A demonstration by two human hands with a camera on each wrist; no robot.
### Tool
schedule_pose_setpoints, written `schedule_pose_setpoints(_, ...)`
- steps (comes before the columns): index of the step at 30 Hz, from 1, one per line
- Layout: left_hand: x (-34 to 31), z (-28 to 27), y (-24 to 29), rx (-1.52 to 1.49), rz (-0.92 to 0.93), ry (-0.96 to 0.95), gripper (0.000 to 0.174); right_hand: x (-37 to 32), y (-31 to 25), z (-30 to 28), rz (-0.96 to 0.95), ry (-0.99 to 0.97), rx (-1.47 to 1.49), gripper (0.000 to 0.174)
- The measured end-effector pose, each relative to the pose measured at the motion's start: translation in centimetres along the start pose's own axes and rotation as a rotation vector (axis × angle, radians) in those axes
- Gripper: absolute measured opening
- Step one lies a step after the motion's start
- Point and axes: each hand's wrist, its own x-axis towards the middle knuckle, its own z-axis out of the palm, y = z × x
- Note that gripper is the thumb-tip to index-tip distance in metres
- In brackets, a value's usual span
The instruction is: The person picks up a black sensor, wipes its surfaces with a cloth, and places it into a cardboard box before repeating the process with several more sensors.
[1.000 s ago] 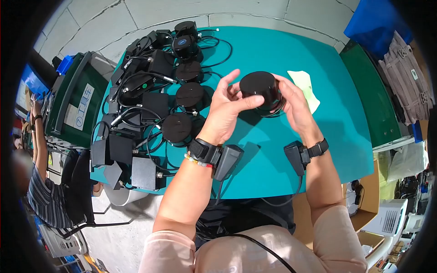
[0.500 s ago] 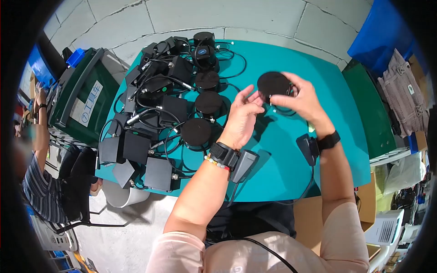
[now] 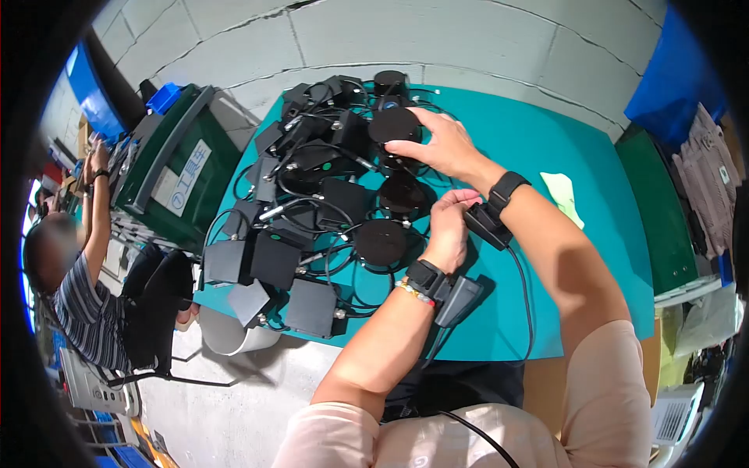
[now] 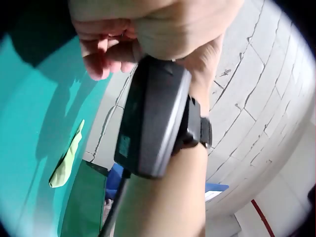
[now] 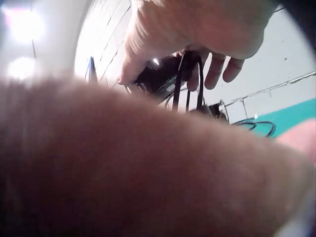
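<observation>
In the head view my right hand (image 3: 449, 146) grips a black cylinder (image 3: 394, 126) by its side, thumb at the near edge and fingers round the far side. It is held over the row of similar cylinders. The right wrist view shows its glossy side and black cable (image 5: 178, 81) loops hanging from the hand. Below my right forearm is my left hand (image 3: 449, 230), fingers loosely bent, nothing visible in them. Two more black cylinders stand nearest the hands, one glossy (image 3: 402, 193) and one in front of it (image 3: 380, 243).
Left of the cylinders lie several black boxes (image 3: 310, 306) with tangled cables. A pale green cloth (image 3: 562, 199) is on the teal table (image 3: 538, 304) at right. Beyond the left edge are a green cart (image 3: 175, 171), a white bin (image 3: 234, 331) and a seated person (image 3: 94, 304).
Both hands were at the cylinder earlier; the left has come off it and drawn back. My right hand has carried the cylinder leftward to the row, crossing over the left hand.
</observation>
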Motion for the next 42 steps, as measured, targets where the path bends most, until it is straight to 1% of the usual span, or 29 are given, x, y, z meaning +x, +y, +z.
schedule_pose_setpoints(1,-0.1,0.1,0.0,-0.024,0.009,0.025,0.018,0.1,0.0,0.2,0.056,-0.034,-0.007,0.07)
schedule_pose_setpoints(3,0.1,0.2,-0.1,0.007,-0.004,0.047,0.018,0.0,-0.1,0.0,0.015,-0.022,-0.009,0.068)
schedule_pose_setpoints(5,0.2,0.2,-0.2,0.022,0.004,0.037,0.019,-0.2,-0.2,-0.6,0.15,-0.134,-0.016,0.068)
schedule_pose_setpoints(6,0.1,0.3,-0.2,0.012,0.0,0.047,0.019,-0.2,0.6,-0.4,0.191,-0.173,-0.022,0.073)
schedule_pose_setpoints(7,0.1,0.4,-0.2,0.002,-0.006,0.057,0.019,-0.3,1.5,0.2,0.19,-0.172,-0.023,0.073)
schedule_pose_setpoints(10,0.1,0.4,-0.2,-0.016,-0.013,0.065,0.019,-0.5,2.9,1.0,0.188,-0.173,-0.047,0.082)
schedule_pose_setpoints(13,0.0,0.5,0.0,-0.022,-0.015,0.067,0.019,-0.8,2.6,1.0,0.241,-0.205,0.034,0.081)
schedule_pose_setpoints(14,-0.1,0.6,0.0,-0.024,-0.012,0.068,0.019,-0.7,2.7,1.0,0.243,-0.204,0.033,0.081)
schedule_pose_setpoints(16,-0.1,0.6,0.1,-0.029,-0.016,0.063,0.02,-0.3,2.8,0.9,0.208,-0.282,0.103,0.08)
schedule_pose_setpoints(17,-0.2,0.7,0.3,-0.035,-0.017,0.06,0.02,-0.1,3.0,1.0,0.21,-0.278,0.102,0.08)
schedule_pose_setpoints(19,-0.7,1.0,0.7,-0.035,-0.029,0.067,0.02,0.1,3.2,1.3,0.202,-0.336,0.141,0.082)
schedule_pose_setpoints(20,-0.8,1.1,1.0,-0.038,-0.037,0.078,0.021,0.0,1.4,0.2,0.211,-0.37,0.157,0.084)
schedule_pose_setpoints(22,-0.7,1.0,1.0,-0.049,-0.036,0.072,0.021,0.0,2.3,1.2,0.213,-0.334,0.13,0.085)
schedule_pose_setpoints(24,-0.7,0.8,0.8,-0.06,-0.035,0.065,0.021,-0.2,1.9,1.3,0.215,-0.297,0.102,0.086)
schedule_pose_setpoints(26,-0.5,0.6,0.7,-0.071,-0.026,0.053,0.022,-0.3,1.3,0.9,0.229,-0.314,0.106,0.071)
schedule_pose_setpoints(27,-0.4,0.5,0.6,-0.071,-0.027,0.046,0.022,-0.3,1.4,0.8,0.228,-0.309,0.102,0.071)
schedule_pose_setpoints(29,-0.3,0.3,0.4,-0.013,-0.026,0.027,0.023,-0.1,2.1,0.9,0.165,-0.365,0.116,0.074)
schedule_pose_setpoints(30,-0.1,0.2,0.3,-0.004,-0.025,0.02,0.023,-0.1,2.3,1.1,0.137,-0.353,0.143,0.08)
schedule_pose_setpoints(31,0.0,0.1,0.2,-0.003,-0.031,0.013,0.023,-0.3,2.7,1.1,0.143,-0.346,0.139,0.08)
schedule_pose_setpoints(33,0.1,0.1,0.1,0.093,-0.043,0.022,0.022,-0.9,0.8,-0.3,0.15,-0.158,-0.036,0.083)
schedule_pose_setpoints(34,0.1,-0.2,-0.1,0.178,-0.022,0.001,0.021,-0.9,-0.1,-1.8,0.163,-0.18,-0.019,0.084)
schedule_pose_setpoints(35,-0.1,0.2,0.0,0.11,-0.015,-0.017,0.02,-0.9,-0.4,-3.3,0.171,-0.206,-0.019,0.076)
schedule_pose_setpoints(37,-0.3,0.0,0.6,0.164,-0.025,-0.091,0.02,-2.5,-0.8,-7.0,0.112,-0.227,0.126,0.061)
schedule_pose_setpoints(38,-0.5,0.1,0.8,0.15,-0.04,-0.088,0.021,-4.0,-1.1,-9.1,0.105,-0.205,0.147,0.047)
schedule_pose_setpoints(40,-0.8,0.8,1.4,0.148,-0.074,-0.043,0.022,-8.8,-2.1,-13.9,0.195,-0.186,0.184,0.041)
schedule_pose_setpoints(42,-0.4,0.3,1.2,0.161,-0.065,-0.074,0.021,-15.4,-1.9,-17.9,0.215,-0.044,0.272,0.036)
